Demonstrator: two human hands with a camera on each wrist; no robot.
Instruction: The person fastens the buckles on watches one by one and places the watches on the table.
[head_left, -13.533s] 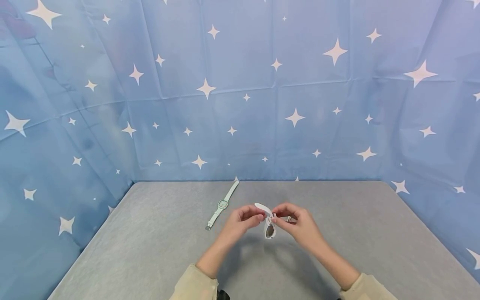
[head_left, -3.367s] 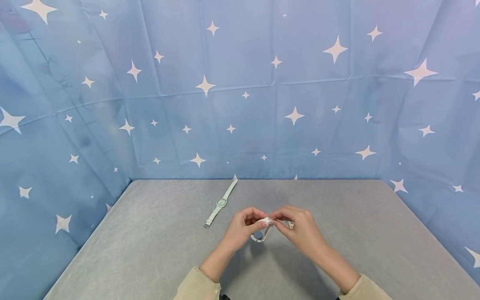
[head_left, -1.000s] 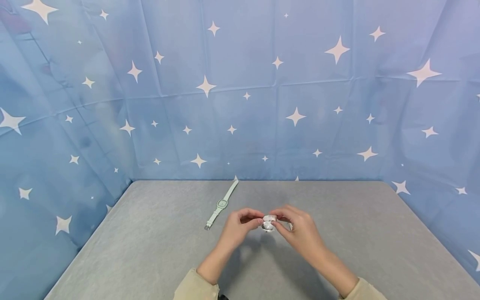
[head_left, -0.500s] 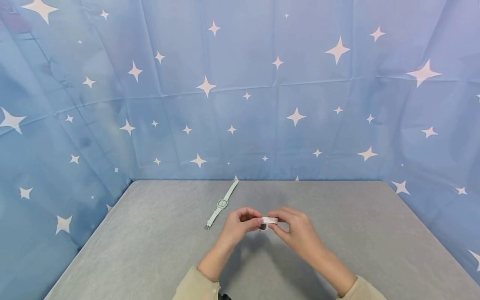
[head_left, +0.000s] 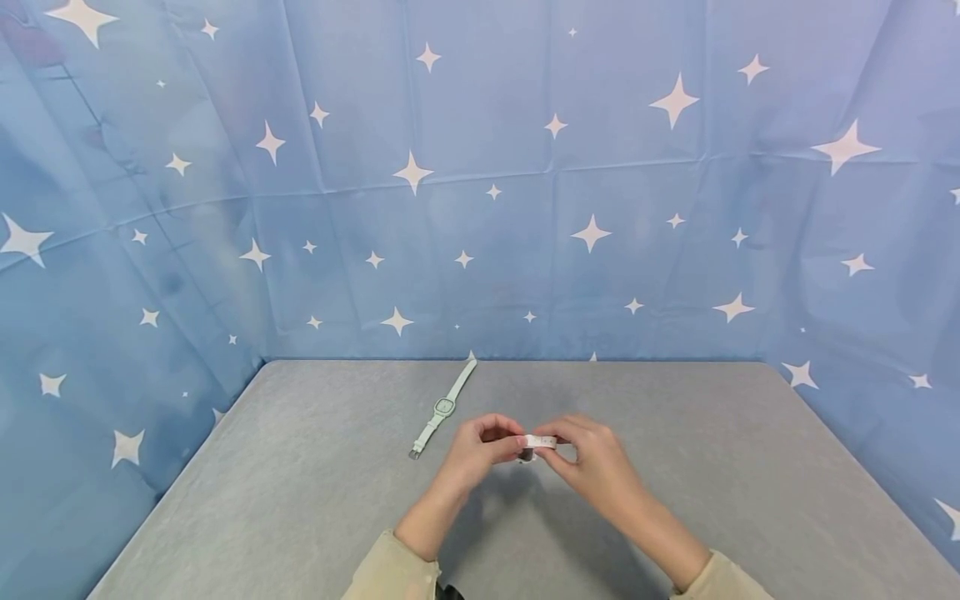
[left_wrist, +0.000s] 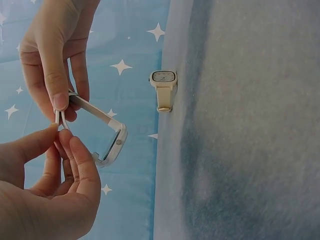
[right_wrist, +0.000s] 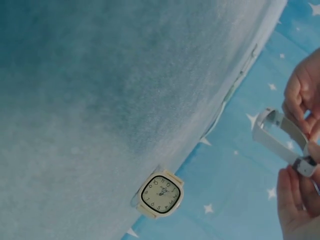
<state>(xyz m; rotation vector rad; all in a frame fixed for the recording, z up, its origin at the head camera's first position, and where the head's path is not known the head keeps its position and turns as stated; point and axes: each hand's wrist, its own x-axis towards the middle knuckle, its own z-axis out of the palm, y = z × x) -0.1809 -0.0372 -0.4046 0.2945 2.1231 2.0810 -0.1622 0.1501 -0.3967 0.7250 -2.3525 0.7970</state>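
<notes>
Above the worktop (head_left: 300,500), btw both hands: white watch (left_wrist: 118,144) turned, strap ends at the pinch

vs ~1 s ago: a shiny part faced the head cam; now white strap (head_left: 541,442) runs about level across the gap. Near-identical to 0.5 s ago, so pose looks settled. L hand (head_left: 474,450) and R hand (head_left: 597,457) both pinch the strap, close tgt; rest of the loop hangs below. IMO = strap-end/buckle work in progress; can't tell if latched. Green watch (head_left: 444,407) flat to the left, unmoved. Cream watch (right_wrist: 161,194) on worktop; peeked past R hand 1 s ago, now hidden in head view.
</notes>
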